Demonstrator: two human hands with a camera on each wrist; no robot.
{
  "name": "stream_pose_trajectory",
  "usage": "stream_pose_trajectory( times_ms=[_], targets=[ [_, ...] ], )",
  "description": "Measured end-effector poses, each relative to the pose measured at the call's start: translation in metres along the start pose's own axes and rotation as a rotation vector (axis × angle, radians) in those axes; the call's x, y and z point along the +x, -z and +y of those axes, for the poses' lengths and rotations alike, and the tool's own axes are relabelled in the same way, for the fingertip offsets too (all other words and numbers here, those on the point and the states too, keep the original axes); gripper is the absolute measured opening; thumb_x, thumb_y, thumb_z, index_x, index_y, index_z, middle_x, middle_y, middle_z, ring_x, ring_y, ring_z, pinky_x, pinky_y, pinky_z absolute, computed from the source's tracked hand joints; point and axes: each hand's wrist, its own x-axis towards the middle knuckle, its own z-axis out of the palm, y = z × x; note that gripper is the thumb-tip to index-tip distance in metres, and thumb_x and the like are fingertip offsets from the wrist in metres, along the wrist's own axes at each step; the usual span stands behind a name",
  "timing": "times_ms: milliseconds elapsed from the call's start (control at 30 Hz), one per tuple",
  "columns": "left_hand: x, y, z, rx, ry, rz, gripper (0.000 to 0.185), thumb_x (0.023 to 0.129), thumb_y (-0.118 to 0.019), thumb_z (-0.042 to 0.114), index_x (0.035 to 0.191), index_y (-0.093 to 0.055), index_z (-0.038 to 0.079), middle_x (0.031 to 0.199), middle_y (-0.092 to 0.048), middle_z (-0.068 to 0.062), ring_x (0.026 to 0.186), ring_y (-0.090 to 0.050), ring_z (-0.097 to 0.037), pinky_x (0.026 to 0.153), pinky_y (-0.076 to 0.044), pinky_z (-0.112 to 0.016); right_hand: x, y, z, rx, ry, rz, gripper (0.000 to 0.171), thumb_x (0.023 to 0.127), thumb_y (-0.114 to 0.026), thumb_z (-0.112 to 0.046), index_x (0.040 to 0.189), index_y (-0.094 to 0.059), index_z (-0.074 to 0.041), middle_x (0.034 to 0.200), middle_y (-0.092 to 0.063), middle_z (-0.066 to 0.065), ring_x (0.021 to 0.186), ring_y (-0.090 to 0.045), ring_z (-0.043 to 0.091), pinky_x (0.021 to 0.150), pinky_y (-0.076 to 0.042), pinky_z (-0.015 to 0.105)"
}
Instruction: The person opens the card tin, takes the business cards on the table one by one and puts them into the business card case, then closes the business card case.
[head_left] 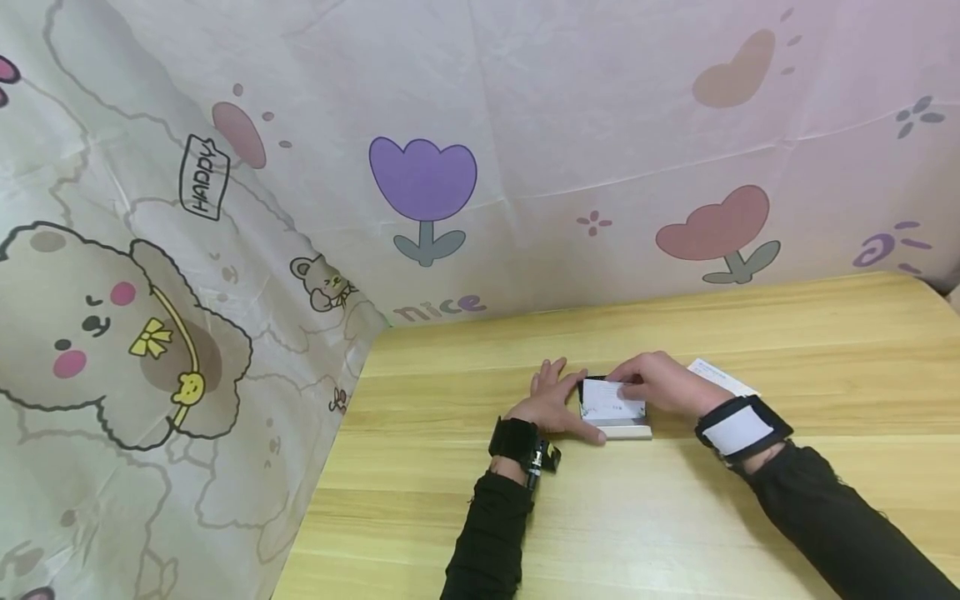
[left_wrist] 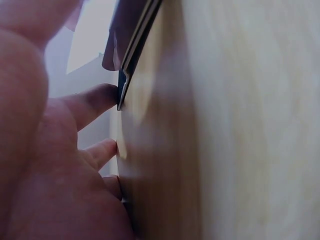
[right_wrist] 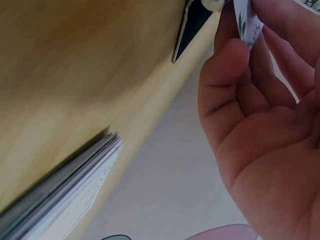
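On the table, a flat card case [head_left: 628, 433] with a silvery front edge and a dark inside lies open. A white printed card [head_left: 611, 402] is over it. My left hand [head_left: 551, 408] rests at the case's left side with fingers spread, the thumb at the near corner and the index finger at the far corner. In the left wrist view, a straight fingertip touches the case's dark edge [left_wrist: 122, 90]. From the right, my right hand [head_left: 660, 383] pinches the card; the right wrist view shows the card [right_wrist: 245, 22] between thumb and fingers.
A stack of white cards [head_left: 722, 377] lies on the wooden table [head_left: 450, 500] behind my right wrist; its several layers show in the right wrist view. Printed cloth [head_left: 540, 167] hangs along the table's back and left sides.
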Motion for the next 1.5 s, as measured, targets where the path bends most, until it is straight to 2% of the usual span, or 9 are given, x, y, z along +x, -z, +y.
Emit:
stream_pose_trajectory(
  times_ms=[333,667,833,1067,1167,1300,1400,1500],
  targets=[
    [-0.003,0.002,0.0,0.003,-0.009,-0.004,0.113,0.072,-0.093,0.05,0.164,-0.031,0.032,0.174,0.001,0.002,0.158,0.014,-0.023,0.124,-0.008,-0.063,0.002,-0.008,0.001,-0.042,0.042,-0.041,0.016,0.093,-0.073,-0.001,0.106,-0.081,-0.007,0.106,-0.076,0.006,0.1,-0.07,0.025,0.087,-0.057,0.051],
    [-0.003,0.001,0.001,-0.006,-0.007,-0.003,0.112,0.072,-0.093,0.049,0.164,-0.031,0.032,0.174,0.0,0.003,0.158,0.015,-0.022,0.124,-0.008,-0.064,0.002,-0.01,0.001,-0.042,0.017,-0.064,0.017,0.091,-0.077,-0.003,0.108,-0.078,-0.004,0.097,-0.074,-0.001,0.082,-0.061,0.01,0.073,-0.054,0.033],
    [-0.003,0.002,0.001,-0.009,-0.007,0.0,0.113,0.071,-0.093,0.049,0.164,-0.031,0.032,0.174,0.0,0.002,0.158,0.014,-0.022,0.124,-0.009,-0.064,0.002,-0.01,0.001,-0.016,0.014,-0.072,0.012,0.091,-0.077,-0.002,0.101,-0.078,-0.009,0.091,-0.071,-0.005,0.079,-0.06,0.01,0.071,-0.052,0.03],
    [-0.003,0.002,0.001,-0.008,-0.008,-0.008,0.112,0.073,-0.093,0.049,0.164,-0.031,0.032,0.174,0.001,0.002,0.158,0.014,-0.023,0.124,-0.01,-0.064,0.0,-0.01,-0.001,0.008,0.006,-0.093,0.01,0.091,-0.077,-0.004,0.099,-0.078,-0.009,0.086,-0.069,-0.007,0.077,-0.059,0.009,0.069,-0.051,0.027],
    [-0.003,0.002,0.001,-0.008,-0.008,-0.006,0.112,0.073,-0.093,0.049,0.164,-0.031,0.032,0.174,0.001,0.002,0.158,0.014,-0.024,0.124,-0.011,-0.065,-0.001,-0.009,-0.002,0.008,0.009,-0.1,0.009,0.092,-0.076,-0.005,0.101,-0.077,-0.008,0.087,-0.069,-0.006,0.078,-0.059,0.008,0.07,-0.052,0.028],
    [-0.003,0.001,0.001,-0.005,-0.007,-0.007,0.113,0.072,-0.093,0.049,0.164,-0.031,0.032,0.174,0.001,0.002,0.158,0.014,-0.024,0.124,-0.009,-0.065,-0.004,-0.006,0.001,0.002,0.008,-0.085,0.011,0.097,-0.071,-0.009,0.106,-0.078,-0.007,0.098,-0.074,-0.001,0.089,-0.065,0.013,0.077,-0.055,0.036],
    [-0.003,0.001,0.001,0.002,-0.009,-0.003,0.114,0.071,-0.093,0.05,0.164,-0.031,0.033,0.174,0.001,0.002,0.158,0.014,-0.023,0.124,-0.008,-0.063,-0.008,0.0,0.008,-0.018,-0.007,-0.034,0.014,0.1,-0.068,-0.011,0.107,-0.078,-0.006,0.104,-0.075,0.001,0.094,-0.066,0.016,0.081,-0.056,0.04],
    [-0.003,0.002,0.001,0.004,-0.013,0.0,0.114,0.07,-0.094,0.05,0.164,-0.032,0.032,0.174,0.0,0.002,0.159,0.013,-0.023,0.125,-0.007,-0.062,-0.013,0.01,0.016,-0.04,-0.033,0.03,0.012,0.097,-0.07,-0.009,0.106,-0.077,-0.004,0.101,-0.075,0.003,0.093,-0.067,0.018,0.082,-0.057,0.044]
  ],
)
